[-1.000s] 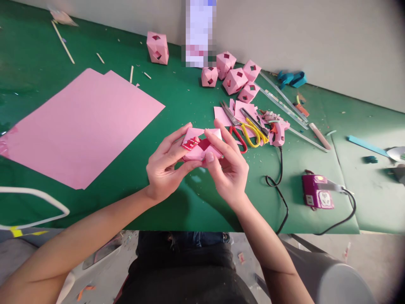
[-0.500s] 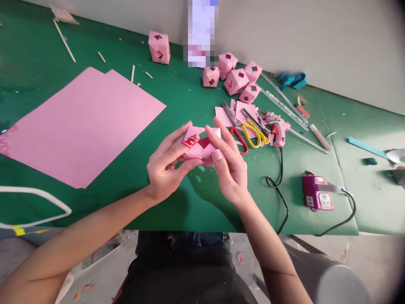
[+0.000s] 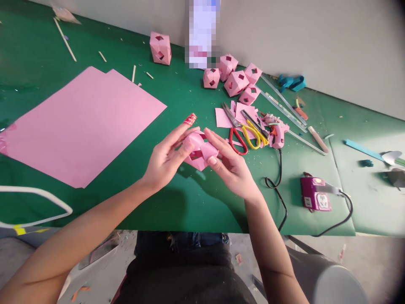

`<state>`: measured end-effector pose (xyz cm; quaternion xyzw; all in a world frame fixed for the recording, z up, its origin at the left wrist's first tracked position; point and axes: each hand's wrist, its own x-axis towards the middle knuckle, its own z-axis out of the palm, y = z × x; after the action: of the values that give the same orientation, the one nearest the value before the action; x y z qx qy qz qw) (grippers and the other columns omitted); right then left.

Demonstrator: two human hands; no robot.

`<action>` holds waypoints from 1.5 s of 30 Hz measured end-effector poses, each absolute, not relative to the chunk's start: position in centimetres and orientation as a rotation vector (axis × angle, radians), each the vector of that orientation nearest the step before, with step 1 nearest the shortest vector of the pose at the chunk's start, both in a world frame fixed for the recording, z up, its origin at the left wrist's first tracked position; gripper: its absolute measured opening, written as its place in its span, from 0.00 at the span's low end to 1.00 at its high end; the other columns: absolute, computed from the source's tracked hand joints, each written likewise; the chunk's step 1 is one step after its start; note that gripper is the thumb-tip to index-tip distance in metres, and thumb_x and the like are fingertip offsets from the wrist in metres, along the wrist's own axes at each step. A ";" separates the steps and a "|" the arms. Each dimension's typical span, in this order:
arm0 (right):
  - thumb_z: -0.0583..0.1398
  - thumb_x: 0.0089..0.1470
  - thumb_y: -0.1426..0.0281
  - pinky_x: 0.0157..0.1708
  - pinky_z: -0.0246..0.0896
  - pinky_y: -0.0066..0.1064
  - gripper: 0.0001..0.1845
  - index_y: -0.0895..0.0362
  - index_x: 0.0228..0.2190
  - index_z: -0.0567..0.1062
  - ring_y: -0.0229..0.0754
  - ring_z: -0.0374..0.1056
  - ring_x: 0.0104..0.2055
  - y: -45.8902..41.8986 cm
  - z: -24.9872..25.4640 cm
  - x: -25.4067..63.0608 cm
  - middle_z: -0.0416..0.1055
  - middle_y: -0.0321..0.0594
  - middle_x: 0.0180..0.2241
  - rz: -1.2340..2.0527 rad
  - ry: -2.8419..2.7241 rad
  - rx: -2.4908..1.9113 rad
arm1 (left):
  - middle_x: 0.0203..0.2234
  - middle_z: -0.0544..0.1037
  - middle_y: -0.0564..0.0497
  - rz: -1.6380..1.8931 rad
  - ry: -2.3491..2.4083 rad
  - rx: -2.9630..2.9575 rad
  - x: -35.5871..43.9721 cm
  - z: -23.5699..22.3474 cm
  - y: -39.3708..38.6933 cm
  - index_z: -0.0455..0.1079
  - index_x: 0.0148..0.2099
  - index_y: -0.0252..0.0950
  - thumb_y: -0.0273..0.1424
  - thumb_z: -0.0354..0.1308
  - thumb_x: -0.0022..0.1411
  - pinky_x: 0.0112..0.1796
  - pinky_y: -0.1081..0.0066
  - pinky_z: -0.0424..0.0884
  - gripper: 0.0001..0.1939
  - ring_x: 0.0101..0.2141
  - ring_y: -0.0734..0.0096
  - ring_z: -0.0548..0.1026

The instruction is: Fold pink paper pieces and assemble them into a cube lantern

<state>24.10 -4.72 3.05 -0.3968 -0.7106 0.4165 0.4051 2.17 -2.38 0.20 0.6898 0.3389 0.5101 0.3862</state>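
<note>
A pink folded paper cube with dark red openings is held between both hands above the green table. My left hand grips its left side with thumb and fingers, and its forefinger, wrapped in red patterned tape, points up and away. My right hand pinches the cube's right side from below, fingers curled round it. Part of the cube is hidden behind my fingers.
Large pink paper sheets lie at the left. Several finished pink cubes stand at the back. Red and yellow scissors, a pink glue gun with its black cord and a purple socket lie to the right.
The cube has been turned and tilted between the hands. My left forefinger has lifted off it and my right hand has slid lower, under the cube.
</note>
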 end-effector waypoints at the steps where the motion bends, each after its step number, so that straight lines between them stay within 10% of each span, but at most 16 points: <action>1: 0.62 0.70 0.55 0.70 0.68 0.54 0.29 0.40 0.69 0.70 0.52 0.62 0.75 -4.7 3.0 24.0 0.68 0.37 0.72 1.092 -1.760 -1.010 | 0.70 0.72 0.42 1.293 0.873 1.759 2.0 0.0 -2.2 0.61 0.76 0.49 0.45 0.56 0.78 0.58 0.56 0.83 0.29 0.65 0.51 0.77; 8: 0.68 0.62 0.49 0.49 0.85 0.41 0.28 0.47 0.58 0.76 0.47 0.81 0.53 -5.2 2.5 21.5 0.77 0.43 0.62 1.240 -1.224 -1.114 | 0.77 0.54 0.35 1.400 1.000 2.028 2.9 -0.6 -3.1 0.53 0.77 0.48 0.56 0.70 0.62 0.56 0.49 0.83 0.50 0.71 0.36 0.67; 15: 0.71 0.58 0.47 0.38 0.82 0.28 0.25 0.50 0.46 0.74 0.36 0.77 0.36 -5.4 2.3 21.1 0.78 0.35 0.41 1.296 -1.125 -1.168 | 0.65 0.75 0.40 1.469 1.088 2.279 3.4 0.3 -3.5 0.71 0.56 0.42 0.32 0.71 0.66 0.57 0.51 0.83 0.19 0.63 0.49 0.78; 27: 0.67 0.61 0.45 0.36 0.82 0.28 0.24 0.48 0.46 0.72 0.37 0.78 0.38 -5.7 3.0 20.8 0.78 0.35 0.41 1.245 -1.119 -1.204 | 0.66 0.76 0.40 1.464 1.074 2.361 3.3 0.2 -3.4 0.73 0.54 0.41 0.35 0.71 0.68 0.51 0.57 0.86 0.16 0.61 0.50 0.80; 35: 0.64 0.65 0.46 0.48 0.82 0.42 0.36 0.41 0.68 0.63 0.50 0.72 0.61 -5.5 1.7 21.4 0.63 0.45 0.70 0.892 -1.365 -1.225 | 0.66 0.76 0.39 1.466 0.968 2.193 3.4 0.5 -3.8 0.73 0.57 0.40 0.35 0.73 0.66 0.54 0.54 0.86 0.21 0.63 0.50 0.79; 39: 0.60 0.69 0.47 0.66 0.70 0.55 0.34 0.39 0.70 0.63 0.56 0.64 0.72 -5.0 1.9 22.6 0.63 0.41 0.72 0.777 -1.619 -1.153 | 0.67 0.75 0.38 1.360 0.849 2.059 3.3 0.4 -3.9 0.73 0.58 0.40 0.34 0.73 0.65 0.45 0.63 0.89 0.21 0.62 0.51 0.80; 45: 0.54 0.73 0.50 0.68 0.69 0.52 0.26 0.43 0.66 0.70 0.51 0.71 0.66 -4.9 2.2 22.7 0.73 0.41 0.67 0.756 -1.722 -1.096 | 0.67 0.75 0.38 1.340 0.790 1.960 3.4 0.1 -4.0 0.75 0.57 0.40 0.36 0.74 0.64 0.43 0.64 0.90 0.22 0.64 0.48 0.78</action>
<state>22.66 -4.92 2.19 -0.4459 -0.7009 0.3075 0.4641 3.36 -3.99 0.13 0.7435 0.2999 0.5085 0.3141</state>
